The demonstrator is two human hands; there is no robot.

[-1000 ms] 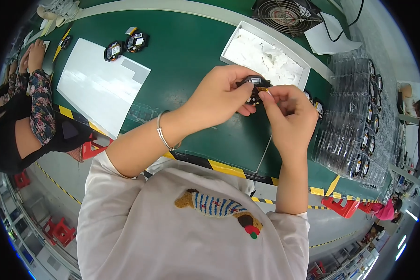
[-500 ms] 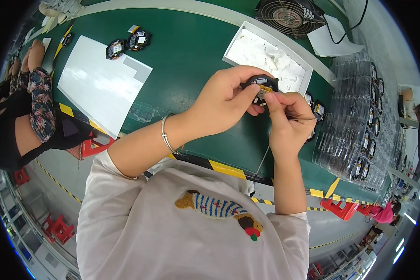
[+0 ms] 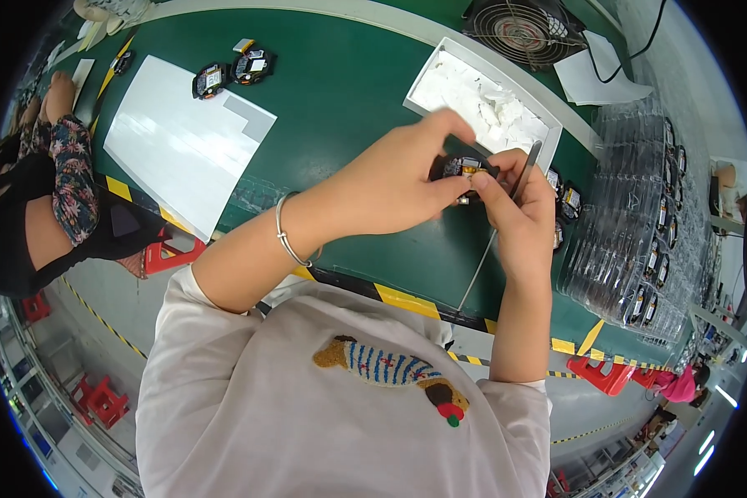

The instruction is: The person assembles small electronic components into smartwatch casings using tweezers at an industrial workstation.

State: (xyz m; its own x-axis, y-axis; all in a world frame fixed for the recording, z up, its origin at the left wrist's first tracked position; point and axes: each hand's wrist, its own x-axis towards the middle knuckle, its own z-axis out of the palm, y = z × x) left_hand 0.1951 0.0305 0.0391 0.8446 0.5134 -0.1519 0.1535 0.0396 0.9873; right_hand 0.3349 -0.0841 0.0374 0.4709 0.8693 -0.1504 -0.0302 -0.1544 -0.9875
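You have the black round device [image 3: 463, 168] between your two hands, right of centre in the frame, above the green counter [image 3: 332, 100]. Its casing is dark and circular, with an amber-gold piece and small pale parts showing on the face; finer detail is covered by your fingers.

Your left hand [image 3: 407, 178] has its thumb against the device and its forefinger arched away, leaving a wide gap; whether the hidden fingers grip underneath cannot be told. Your right hand [image 3: 519, 203] is closed around a slim grey tool [image 3: 526, 173], thumb tip at the device.

Containers: behind your hands, upper right of centre, a shallow white box [image 3: 450, 73] contains crumpled white scraps [image 3: 500, 108]. At the right of the frame, stacked clear plastic trays [image 3: 610, 228] hold several black devices [image 3: 661, 270], visible along their far side.
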